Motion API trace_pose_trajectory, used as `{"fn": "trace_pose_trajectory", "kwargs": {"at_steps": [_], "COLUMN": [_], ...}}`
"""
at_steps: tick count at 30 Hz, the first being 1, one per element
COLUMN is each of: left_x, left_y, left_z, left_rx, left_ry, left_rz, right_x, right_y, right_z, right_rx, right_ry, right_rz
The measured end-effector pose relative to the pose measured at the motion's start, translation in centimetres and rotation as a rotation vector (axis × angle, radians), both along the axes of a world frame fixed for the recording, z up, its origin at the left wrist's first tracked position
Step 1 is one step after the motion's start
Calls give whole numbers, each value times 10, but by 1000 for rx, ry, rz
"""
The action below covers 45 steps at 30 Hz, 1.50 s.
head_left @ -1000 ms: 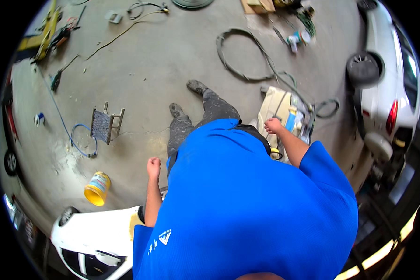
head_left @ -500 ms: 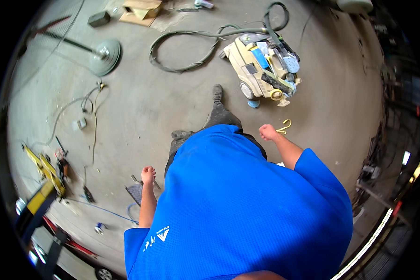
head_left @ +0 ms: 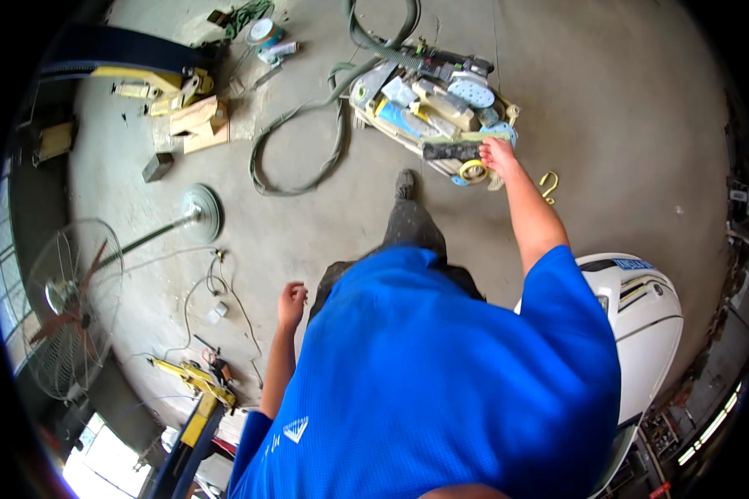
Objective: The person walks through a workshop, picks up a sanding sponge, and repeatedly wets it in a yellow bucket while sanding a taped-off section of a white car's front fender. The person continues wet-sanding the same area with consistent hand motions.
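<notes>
My right hand (head_left: pixel 497 155) is stretched forward over the near right side of a beige wheeled machine (head_left: pixel 366 104). Its fingers are curled at the end of a long dark block (head_left: pixel 449 150); whether they hold anything is hidden. On top of the machine lie light-blue round sanding discs (head_left: pixel 472 92) and a blue-and-yellow packet (head_left: pixel 398 118). A roll of yellow tape (head_left: pixel 473 170) sits at the near side, just left of my hand. My left hand (head_left: pixel 292 303) hangs at my left side, empty, its fingers loosely bent and apart.
A grey hose (head_left: pixel 258 158) loops over the floor left of the machine. Farther left stand a pedestal fan (head_left: pixel 204 213), a grey block (head_left: pixel 157 167) and an opened cardboard box (head_left: pixel 200 121). A yellow hook (head_left: pixel 549 187) lies right of the machine. A white car (head_left: pixel 649 333) is close on my right.
I have come nearer the machine, and my right hand has moved from my side out over its edge. My left hand stays low. The white car has come into view at right.
</notes>
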<state>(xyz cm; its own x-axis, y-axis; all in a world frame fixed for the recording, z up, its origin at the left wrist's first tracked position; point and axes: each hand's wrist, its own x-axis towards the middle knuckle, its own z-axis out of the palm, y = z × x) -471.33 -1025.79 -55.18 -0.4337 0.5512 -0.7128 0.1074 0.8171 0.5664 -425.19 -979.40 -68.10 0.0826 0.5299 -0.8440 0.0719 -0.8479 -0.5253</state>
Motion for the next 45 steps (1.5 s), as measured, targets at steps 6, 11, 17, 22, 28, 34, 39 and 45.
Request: {"fn": "trace_pose_trajectory", "kwargs": {"at_steps": [6,11,17,22,28,34,39,45], "left_x": [21,12,19,11,-3,-35,-68,-77], "left_y": [28,4,90,145,174,214,259,396], "left_z": [50,59,72,59,49,28,-14,-112], "left_rx": [-313,-464,-505,-403,-413,-360,-347,-127], "left_ry": [58,60,76,16,47,42,-53,180], "left_rz": [-127,-198,-217,-234,-378,-532,-602,-1068], "right_x": [-37,-50,-32,-28,-38,-48,-49,-54], "right_y": [124,157,139,136,142,146,140,133], "right_z": [-63,-88,-85,-87,-77,-78,-86,-94], "right_rx": [-50,-98,8,49,13,-103,-102,-89], "right_ry": [100,167,305,328,299,259,243,246], "right_rz": [-313,-490,-409,-409,-431,-590,-615,-677]}}
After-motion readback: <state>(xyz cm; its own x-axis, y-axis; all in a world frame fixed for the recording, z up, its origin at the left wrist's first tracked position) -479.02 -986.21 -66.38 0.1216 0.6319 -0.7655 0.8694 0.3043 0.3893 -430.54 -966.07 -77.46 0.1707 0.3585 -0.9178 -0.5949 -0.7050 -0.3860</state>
